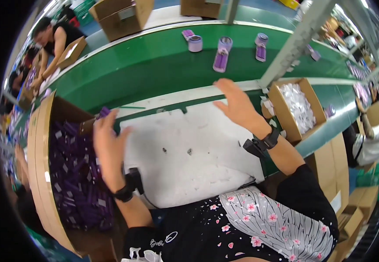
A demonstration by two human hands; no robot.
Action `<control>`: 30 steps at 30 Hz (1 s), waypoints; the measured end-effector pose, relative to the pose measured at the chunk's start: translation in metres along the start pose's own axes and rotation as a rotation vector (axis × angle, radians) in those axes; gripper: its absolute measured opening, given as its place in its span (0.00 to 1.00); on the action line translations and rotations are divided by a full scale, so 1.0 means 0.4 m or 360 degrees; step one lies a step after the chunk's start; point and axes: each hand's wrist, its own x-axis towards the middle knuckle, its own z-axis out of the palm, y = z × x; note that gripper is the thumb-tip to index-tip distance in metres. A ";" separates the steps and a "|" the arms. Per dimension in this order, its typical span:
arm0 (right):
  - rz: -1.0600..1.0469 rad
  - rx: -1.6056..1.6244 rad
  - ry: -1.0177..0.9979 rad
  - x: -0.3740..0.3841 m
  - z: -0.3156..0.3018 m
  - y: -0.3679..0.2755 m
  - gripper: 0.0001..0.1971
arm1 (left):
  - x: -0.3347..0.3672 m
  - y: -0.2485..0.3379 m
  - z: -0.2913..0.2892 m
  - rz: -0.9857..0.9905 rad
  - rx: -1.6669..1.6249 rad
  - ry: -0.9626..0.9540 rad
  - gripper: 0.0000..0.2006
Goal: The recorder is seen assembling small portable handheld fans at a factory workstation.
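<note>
My left hand [107, 146] is blurred by motion over the right rim of a large cardboard box, its thumb held apart from the fingers. Just behind its fingertips shows a purple piece [104, 112]; whether they touch it I cannot tell. Inside the box lies a heap of dark purple parts [73, 174] with small pale tags. My right hand [240, 109] is stretched over the far right of a white work pad [176, 161], fingers apart and nothing in them. Beyond it, on a green conveyor belt [145, 61], lies a purple device with a round end [222, 54].
More purple devices [261, 47] lie along the belt. A grey metal post [296, 41] rises at its near edge. To the right stands a carton [281, 109] of shiny whitish pieces [298, 107]. A co-worker [60, 39] leans over a box at far left; others are at right.
</note>
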 end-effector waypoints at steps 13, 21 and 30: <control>-0.0018 0.0749 -0.0133 -0.079 -0.172 -0.019 0.11 | 0.002 -0.331 -0.017 -0.0731 -0.0372 -0.0244 0.09; 0.1575 -0.0898 0.1002 -0.311 -0.674 0.520 0.25 | -0.007 -0.069 -0.164 -0.0271 -0.0352 0.0267 0.12; 0.1515 0.0023 0.0680 -0.693 -0.640 1.005 0.24 | 0.000 0.151 0.044 -0.0131 -0.1655 -0.0333 0.09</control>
